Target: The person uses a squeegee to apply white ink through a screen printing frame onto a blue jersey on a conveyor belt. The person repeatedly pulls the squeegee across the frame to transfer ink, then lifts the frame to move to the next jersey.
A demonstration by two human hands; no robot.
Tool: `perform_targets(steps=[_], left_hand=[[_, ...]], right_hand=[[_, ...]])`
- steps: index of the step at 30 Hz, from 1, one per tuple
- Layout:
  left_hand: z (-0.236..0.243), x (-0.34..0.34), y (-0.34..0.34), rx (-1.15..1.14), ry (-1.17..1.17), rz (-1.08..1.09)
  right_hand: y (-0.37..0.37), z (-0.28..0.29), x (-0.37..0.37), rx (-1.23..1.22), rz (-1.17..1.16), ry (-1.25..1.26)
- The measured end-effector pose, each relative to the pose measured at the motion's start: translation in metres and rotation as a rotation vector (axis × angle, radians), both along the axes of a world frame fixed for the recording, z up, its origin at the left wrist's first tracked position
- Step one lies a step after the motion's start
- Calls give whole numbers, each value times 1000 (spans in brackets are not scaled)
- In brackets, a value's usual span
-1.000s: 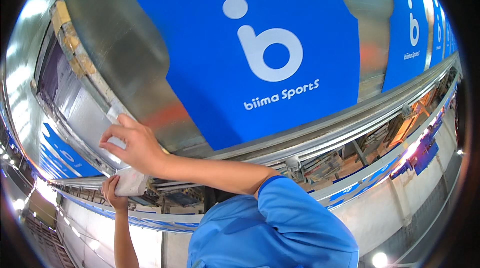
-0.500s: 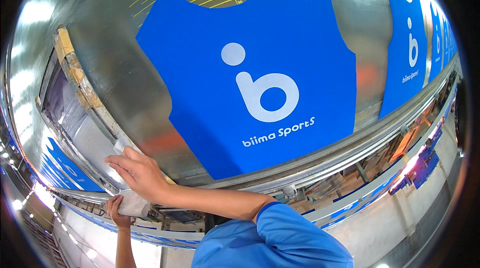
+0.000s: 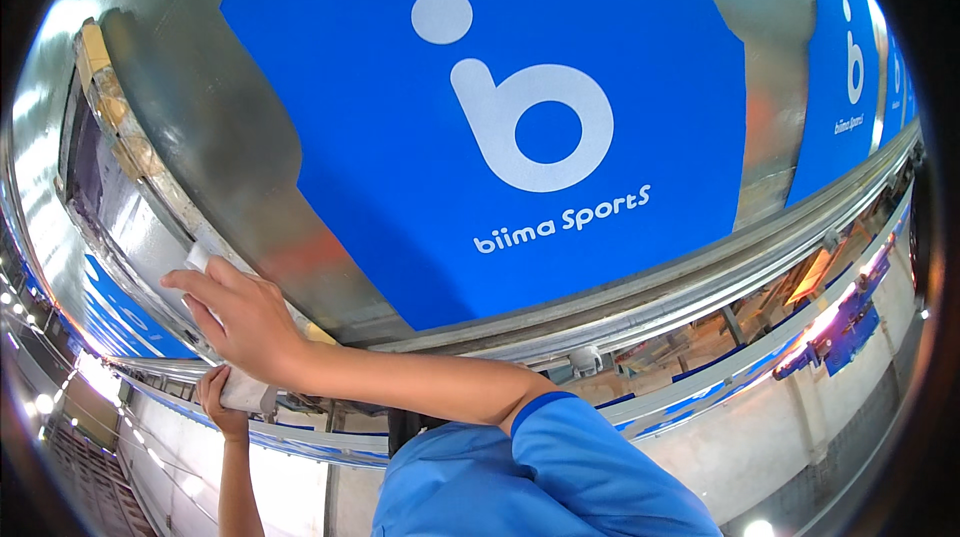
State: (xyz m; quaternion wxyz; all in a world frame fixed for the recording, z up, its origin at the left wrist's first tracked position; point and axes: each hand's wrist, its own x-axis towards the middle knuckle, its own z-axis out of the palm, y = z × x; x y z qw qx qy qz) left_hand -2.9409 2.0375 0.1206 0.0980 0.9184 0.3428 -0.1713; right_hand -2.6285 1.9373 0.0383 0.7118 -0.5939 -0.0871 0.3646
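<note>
The shiny metal table (image 3: pixel 200 87) bears blue panels (image 3: pixel 370 117) beside a framed screen (image 3: pixel 128 222).

Screen-printing workshop: long metal table (image 3: pixel 262 187), row of printed blue fabric panels (image 3: pixel 400 137), framed screen (image 3: pixel 128 212).

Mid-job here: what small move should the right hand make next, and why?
I'd probably close the right hand more fully near the near end of the rectangular, tape-edged frame: its thumb and forefinger look spread apart, while the left hand grips the pale, blocky piece just below it in the picture.
</note>
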Motion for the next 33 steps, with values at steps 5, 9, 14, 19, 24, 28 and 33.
perform_targets(steps=[5, 9, 14, 19, 24, 28, 33], left_hand=[[-3, -4, -5, 7, -45, 11], [-3, -5, -8, 15, -54, 25], [-4, -19, -4, 13, -41, 45], [-5, -13, -5, 12, -53, 24], [-4, -17, -7, 14, -47, 46], [-4, -18, -3, 41, -70, 27], [-12, -16, -4, 56, -147, -29]], right_hand=[[-1, 0, -1, 8, -9, 7], [1, 0, -5, -9, -9, -7], [1, 1, -6, -2, -12, -16], [3, -1, -12, -19, -48, -29], [4, 0, -13, -29, -56, -33], [1, 2, -7, -3, -33, -16], [5, 5, 7, -8, -37, 173]])
